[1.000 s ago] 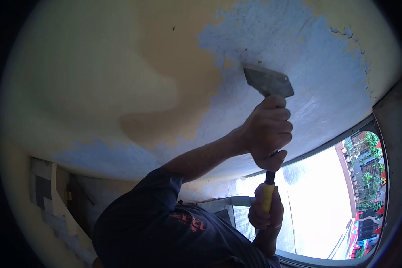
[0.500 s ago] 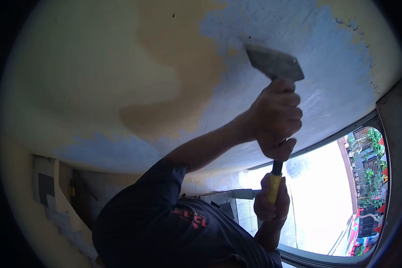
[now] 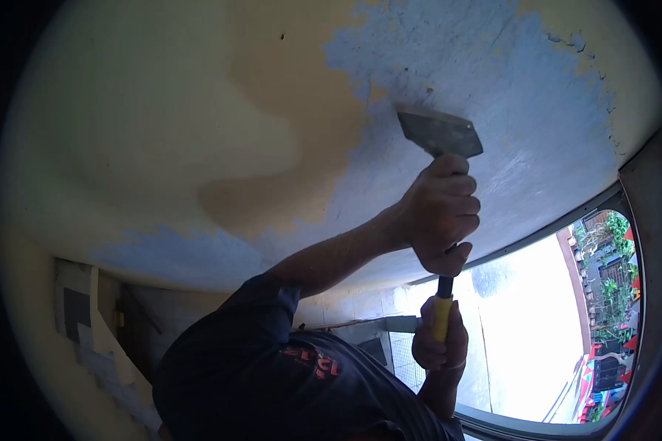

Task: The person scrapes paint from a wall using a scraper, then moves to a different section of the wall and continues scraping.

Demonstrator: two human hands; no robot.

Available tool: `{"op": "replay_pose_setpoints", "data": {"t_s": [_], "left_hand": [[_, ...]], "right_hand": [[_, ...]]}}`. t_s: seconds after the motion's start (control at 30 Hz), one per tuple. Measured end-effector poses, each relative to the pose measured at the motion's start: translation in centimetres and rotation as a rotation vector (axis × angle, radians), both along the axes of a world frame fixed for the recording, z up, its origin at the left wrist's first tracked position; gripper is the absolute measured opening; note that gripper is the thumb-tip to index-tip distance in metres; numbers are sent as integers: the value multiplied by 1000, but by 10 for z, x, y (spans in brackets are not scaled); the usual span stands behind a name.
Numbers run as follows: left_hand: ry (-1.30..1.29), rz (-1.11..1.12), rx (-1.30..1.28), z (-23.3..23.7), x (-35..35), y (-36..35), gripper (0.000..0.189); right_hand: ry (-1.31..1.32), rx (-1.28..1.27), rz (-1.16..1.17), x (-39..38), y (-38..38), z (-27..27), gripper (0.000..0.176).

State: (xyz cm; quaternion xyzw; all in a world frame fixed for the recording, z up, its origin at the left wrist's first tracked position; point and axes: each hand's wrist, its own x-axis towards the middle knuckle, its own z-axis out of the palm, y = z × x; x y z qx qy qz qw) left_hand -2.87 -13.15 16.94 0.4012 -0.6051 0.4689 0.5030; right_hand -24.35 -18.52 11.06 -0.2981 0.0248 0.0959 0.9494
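Note:
A long-handled scraper (image 3: 443, 134) with a wide, flat metal blade points up at the painted surface. Its blade's front edge is slightly blurred and lies at or very near a blue-grey patch (image 3: 485, 66). My left hand (image 3: 443, 213) is closed around the shaft just below the blade, knuckles toward me. Lower down, the fingers of my right hand (image 3: 452, 345) wrap the yellow grip (image 3: 442, 317), with a short black stretch of handle showing between the hands. Cream paint (image 3: 154, 110) and a tan area (image 3: 287, 191) border the patch on the left.
Cracked, lifting paint (image 3: 581, 45) runs along the patch's right side. A bright window-like opening (image 3: 529, 323) lies at the lower right, with plants (image 3: 612, 294) and red flags beyond. At the lower left are step-like ledges (image 3: 77, 309).
Both hands have drawn the scraper downward and a little to the left across the blue-grey patch. Their hold on it is unchanged.

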Motion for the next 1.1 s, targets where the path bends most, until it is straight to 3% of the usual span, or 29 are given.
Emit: {"op": "replay_pose_setpoints", "data": {"t_s": [0.1, 0.23, 0.27, 0.37, 0.53, 0.67, 0.83, 1.03, 1.1], "left_hand": [[-21, 38, 24, 4, 4, -5, 33], [-47, 10, -8, 11, 6, -8, 29], [-39, -23, -16, 5, 4, -6, 21], [19, -4, -2, -14, -1, -8, 20], [-27, -14, -26, 11, 1, -11, 26], [10, 2, 32, -11, -1, -11, 21], [-40, 9, -1, 8, 1, -13, 22], [-21, 40, 16, 3, 1, -13, 21], [-35, 30, 9, 11, 4, -13, 21]], "right_hand": [[-23, -97, -36, -1, -5, 8, 48], [-2, -106, -55, -1, 0, 14, 48], [1, -80, -40, -4, -2, 7, 47], [-5, -46, 9, -5, -10, -8, 47], [-11, -71, -47, -6, -6, 6, 46], [-15, -24, 9, -5, -11, -6, 47], [-24, -147, -41, -2, -10, 14, 49], [-29, -33, 34, -2, -17, 1, 47], [-30, -134, -5, 1, -17, 14, 47]]}}
